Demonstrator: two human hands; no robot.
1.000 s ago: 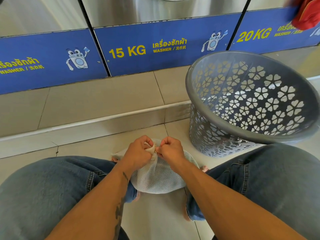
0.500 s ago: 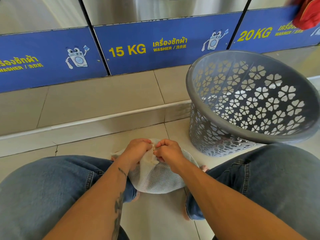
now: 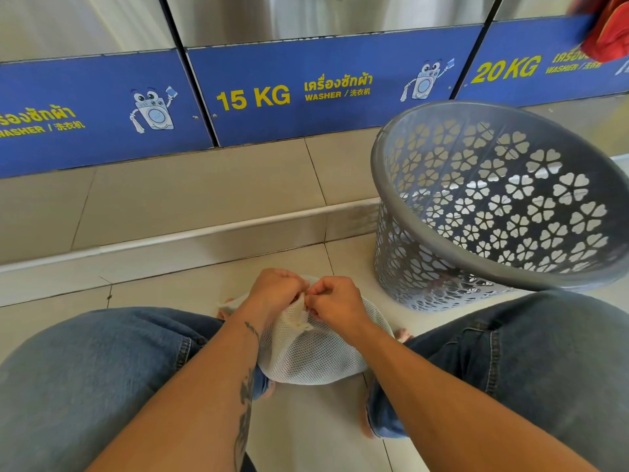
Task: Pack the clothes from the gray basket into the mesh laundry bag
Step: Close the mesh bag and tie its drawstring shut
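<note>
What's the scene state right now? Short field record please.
setting: tiled floor in front of washers
mesh bag: on floor between the knees, bulging, top gathered
left hand: pinching the bag's gathered top
right hand: pinching the same spot
gray basket: tilted toward camera, no clothes visible inside
red cloth: top right, blurred

Blue washer panels [image 3: 326, 86] ahead of me, labelled 15 KG and 20 KG, steel fronts above. Beige tiled step [image 3: 190, 199] under them. Red cloth [image 3: 609, 28] top right. My jeans [image 3: 85, 379] frame the tile floor [image 3: 313, 427].
</note>
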